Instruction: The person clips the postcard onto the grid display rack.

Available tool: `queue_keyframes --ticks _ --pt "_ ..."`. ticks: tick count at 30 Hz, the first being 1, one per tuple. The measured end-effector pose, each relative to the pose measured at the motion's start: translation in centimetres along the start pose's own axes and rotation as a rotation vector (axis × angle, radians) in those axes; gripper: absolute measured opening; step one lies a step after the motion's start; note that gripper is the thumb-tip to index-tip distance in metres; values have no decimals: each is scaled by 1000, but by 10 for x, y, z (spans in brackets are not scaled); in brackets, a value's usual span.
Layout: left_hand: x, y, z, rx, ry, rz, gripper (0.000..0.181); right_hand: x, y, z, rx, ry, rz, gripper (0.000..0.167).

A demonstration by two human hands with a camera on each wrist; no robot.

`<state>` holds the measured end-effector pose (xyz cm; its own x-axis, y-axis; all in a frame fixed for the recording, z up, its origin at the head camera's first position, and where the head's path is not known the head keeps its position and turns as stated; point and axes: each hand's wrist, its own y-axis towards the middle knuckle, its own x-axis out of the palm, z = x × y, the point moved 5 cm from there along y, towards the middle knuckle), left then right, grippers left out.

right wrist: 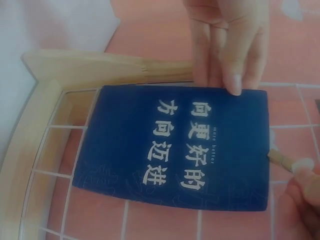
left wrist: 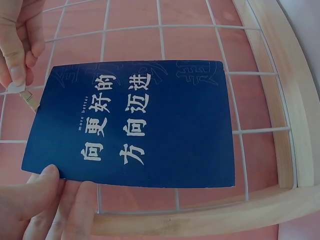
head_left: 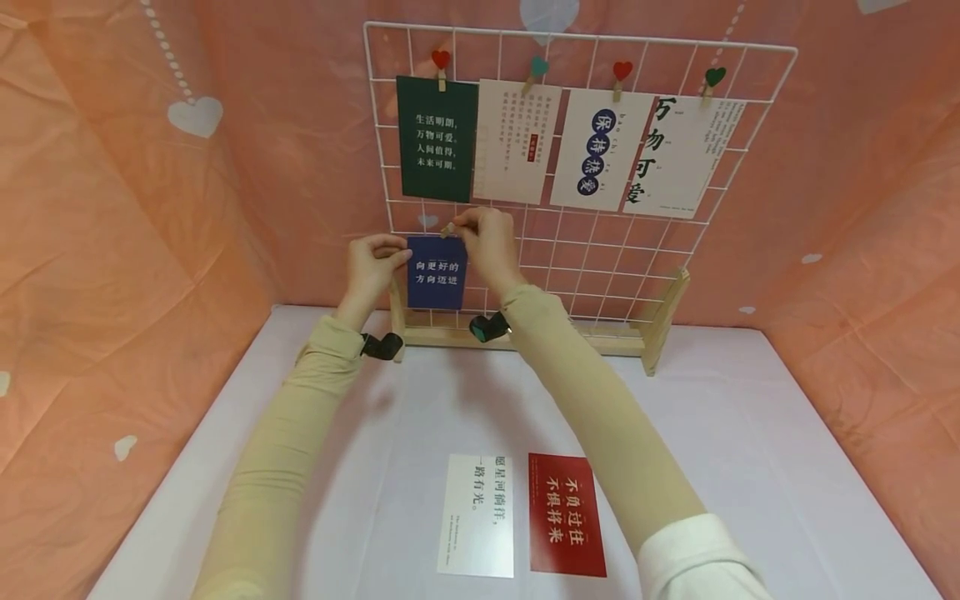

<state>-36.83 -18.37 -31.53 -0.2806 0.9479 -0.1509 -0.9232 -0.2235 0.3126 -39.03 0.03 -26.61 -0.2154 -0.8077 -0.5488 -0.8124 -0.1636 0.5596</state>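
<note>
A blue card [head_left: 437,287] with white lettering stands upright against the lower left of the white wire grid [head_left: 570,279]. My left hand [head_left: 372,268] pinches its left edge near the top corner, thumb in front and fingers behind. At the card's top edge my right hand [head_left: 487,242] pinches a small wooden clothespin [left wrist: 30,100] with a pale decoration under the fingers. In the right wrist view the tip of the clothespin [right wrist: 280,160] meets the card's top edge; whether it grips the grid wire too I cannot tell.
Along the grid's top hang a green card [head_left: 437,137], a cream card [head_left: 517,142] and two white ones, on heart-topped clothespins. A wooden base [head_left: 517,340] holds the grid. On the table lie a white card [head_left: 476,517] and a red card [head_left: 566,515].
</note>
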Motion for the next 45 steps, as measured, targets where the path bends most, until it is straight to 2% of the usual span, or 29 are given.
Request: queue_keyframes --ticks 4,9,26,38,45 --pt "1 0 -1 -25 -48 -13 18 -1 -1 -2 -22 8 -4 14" --pt "4 1 0 -10 -60 -21 21 -1 0 -2 -20 -12 -7 14" --pt "8 3 2 8 0 49 17 3 0 -2 19 -26 -39 16" --pt "9 2 6 45 60 52 15 3 4 -5 47 -56 -75 17" --pt "10 1 7 54 68 61 15 7 3 -5 47 -65 -71 16"
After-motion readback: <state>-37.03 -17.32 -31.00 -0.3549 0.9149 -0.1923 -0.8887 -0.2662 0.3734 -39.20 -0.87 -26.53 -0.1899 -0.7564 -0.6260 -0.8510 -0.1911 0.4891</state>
